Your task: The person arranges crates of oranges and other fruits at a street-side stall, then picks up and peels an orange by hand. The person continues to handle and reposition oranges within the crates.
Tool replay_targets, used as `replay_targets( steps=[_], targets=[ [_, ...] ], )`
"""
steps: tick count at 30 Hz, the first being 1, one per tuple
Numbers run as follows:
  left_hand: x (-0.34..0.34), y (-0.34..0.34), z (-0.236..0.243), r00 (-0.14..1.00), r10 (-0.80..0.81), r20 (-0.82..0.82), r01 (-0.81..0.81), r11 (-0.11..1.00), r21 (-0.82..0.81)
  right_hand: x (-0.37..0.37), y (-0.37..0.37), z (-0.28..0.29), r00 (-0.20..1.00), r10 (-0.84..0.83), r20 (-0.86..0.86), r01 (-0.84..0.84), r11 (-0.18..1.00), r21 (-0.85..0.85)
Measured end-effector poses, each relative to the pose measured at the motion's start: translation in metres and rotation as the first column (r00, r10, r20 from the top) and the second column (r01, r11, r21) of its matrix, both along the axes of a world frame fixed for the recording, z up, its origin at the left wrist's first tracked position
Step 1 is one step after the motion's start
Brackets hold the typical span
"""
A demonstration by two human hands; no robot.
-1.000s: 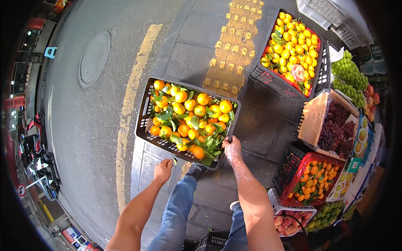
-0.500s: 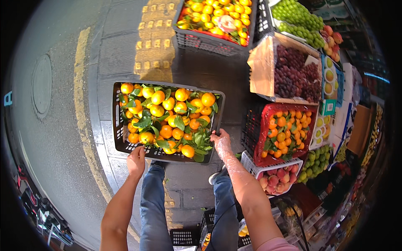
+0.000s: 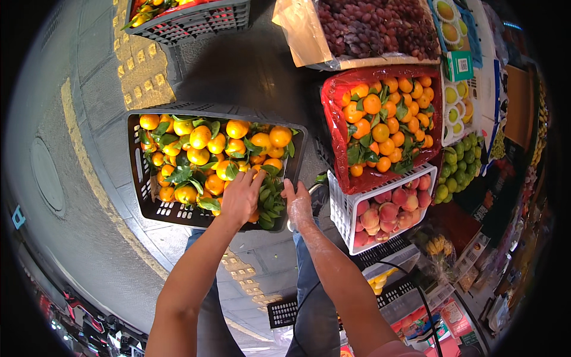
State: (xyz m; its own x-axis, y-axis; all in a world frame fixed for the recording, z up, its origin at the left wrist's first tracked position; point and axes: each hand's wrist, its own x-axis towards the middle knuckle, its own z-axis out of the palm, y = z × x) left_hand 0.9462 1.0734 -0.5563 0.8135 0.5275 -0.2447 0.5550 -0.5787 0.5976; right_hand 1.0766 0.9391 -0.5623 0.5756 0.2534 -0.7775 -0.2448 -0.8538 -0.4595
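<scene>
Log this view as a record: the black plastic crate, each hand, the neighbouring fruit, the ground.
Crate: black slotted plastic crate, holding round orange citrus fruit and green leaves
Left hand: over the fruit, beside the leaves; grasp unclear
Right hand: at the crate's right rim; grip unclear
Right of it: glossy red plastic liner with orange citrus; white slotted plastic crate of pinkish-red round peaches
Farther ahead: brown cardboard box of dark red grapes
Ground: grey paving slabs, yellow studded strip

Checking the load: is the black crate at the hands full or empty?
Largely full: orange fruit covers most of the crate, though its slotted wall shows bare toward the near-left corner.
</scene>
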Motion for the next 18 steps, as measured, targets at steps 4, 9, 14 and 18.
replay_targets(
  steps=[4,9,14,18],
  targets=[
    [0.026,0.000,-0.028,0.927,-0.147,-0.346,0.143,0.989,-0.035,0.003,-0.002,-0.003,0.995,-0.025,-0.095,0.029,0.999,0.032],
    [0.015,-0.004,-0.010,0.954,0.292,-0.077,-0.293,0.834,-0.468,0.006,-0.008,-0.001,0.988,-0.086,-0.130,0.102,0.988,0.119],
    [0.005,-0.020,0.030,0.796,0.541,-0.270,-0.540,0.435,-0.721,-0.006,-0.007,0.024,0.911,0.069,0.407,-0.157,0.970,0.187],
    [0.007,-0.027,0.045,0.751,0.599,-0.279,-0.538,0.308,-0.785,-0.013,-0.003,0.051,0.959,0.021,0.282,-0.107,0.950,0.293]
  ],
)
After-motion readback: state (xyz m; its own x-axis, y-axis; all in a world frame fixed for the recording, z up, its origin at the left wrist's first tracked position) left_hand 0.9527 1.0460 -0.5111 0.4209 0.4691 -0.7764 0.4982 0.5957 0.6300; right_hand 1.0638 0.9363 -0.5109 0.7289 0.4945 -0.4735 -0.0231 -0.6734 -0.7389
